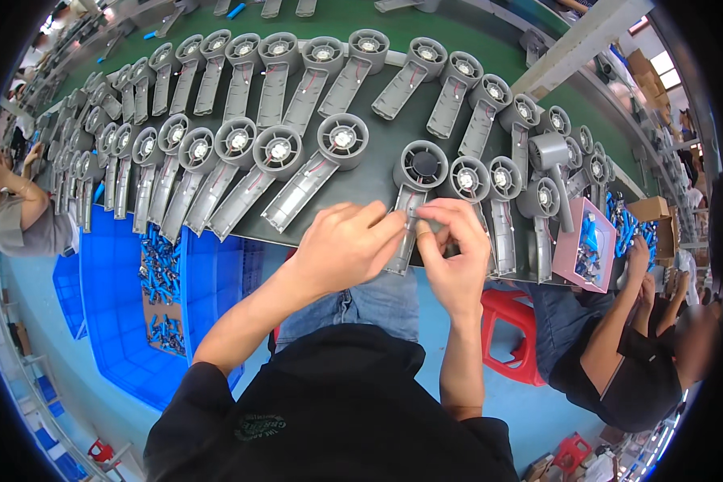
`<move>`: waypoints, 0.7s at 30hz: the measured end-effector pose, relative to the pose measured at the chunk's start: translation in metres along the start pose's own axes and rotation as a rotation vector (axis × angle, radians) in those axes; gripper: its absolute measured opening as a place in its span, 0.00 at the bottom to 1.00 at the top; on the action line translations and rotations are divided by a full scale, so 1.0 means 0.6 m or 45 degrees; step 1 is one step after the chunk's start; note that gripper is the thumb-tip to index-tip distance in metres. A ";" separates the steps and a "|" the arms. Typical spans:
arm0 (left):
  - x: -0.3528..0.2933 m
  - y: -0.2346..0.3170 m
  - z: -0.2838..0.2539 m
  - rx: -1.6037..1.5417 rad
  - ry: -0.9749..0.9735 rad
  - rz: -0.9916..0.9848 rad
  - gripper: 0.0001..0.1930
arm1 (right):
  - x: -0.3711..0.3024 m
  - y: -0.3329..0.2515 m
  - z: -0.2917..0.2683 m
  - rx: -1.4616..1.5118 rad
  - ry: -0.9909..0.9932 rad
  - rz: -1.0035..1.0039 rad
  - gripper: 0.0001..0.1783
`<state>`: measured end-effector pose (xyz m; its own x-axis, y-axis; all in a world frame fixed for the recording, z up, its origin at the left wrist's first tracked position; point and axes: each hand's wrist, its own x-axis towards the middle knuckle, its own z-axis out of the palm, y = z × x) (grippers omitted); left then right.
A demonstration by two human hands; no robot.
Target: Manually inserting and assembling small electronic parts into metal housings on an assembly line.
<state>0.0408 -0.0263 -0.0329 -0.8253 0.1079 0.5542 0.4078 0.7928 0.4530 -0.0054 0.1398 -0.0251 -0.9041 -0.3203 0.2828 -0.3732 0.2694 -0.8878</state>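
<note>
1. A grey handheld fan (414, 195) with a dark centre was seen at the near edge of the dark surface (375, 178), its round head pointed away and its handle toward the wearer.
2. The handle was flanked by the left hand (351, 245) and the right hand (456, 253), their fingertips brought close together over it.
3. The grip of each hand was seen with fingers bent inward; whether the handle or some small part was pinched could not be told.
4. The surface was lined with rows of similar grey fans (278, 154), most laid with light-coloured centres exposed; thin red wires were visible in several handles.
5. To the left, below the surface edge, small blue parts (161, 269) were contained in a large blue bin (124, 341).
6. To the right, more blue pieces were held in a pink box (569, 247), and a red stool (508, 304) was placed below.
7. A co-worker in black (643, 394) was pictured at far right, another in grey (36, 218) at far left.
</note>
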 end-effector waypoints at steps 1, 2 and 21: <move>-0.001 -0.003 0.003 0.000 -0.003 0.000 0.09 | 0.001 0.003 0.003 0.013 -0.036 -0.026 0.11; -0.002 -0.007 0.007 -0.062 0.033 -0.036 0.08 | 0.000 0.006 0.008 0.015 -0.035 -0.023 0.11; -0.017 -0.016 0.003 -0.477 0.084 -0.347 0.19 | 0.011 0.039 0.044 0.147 0.121 -0.080 0.08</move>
<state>0.0445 -0.0338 -0.0443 -0.9002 -0.1221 0.4179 0.3027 0.5144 0.8024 -0.0148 0.1201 -0.0533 -0.8975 -0.2446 0.3670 -0.4079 0.1437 -0.9017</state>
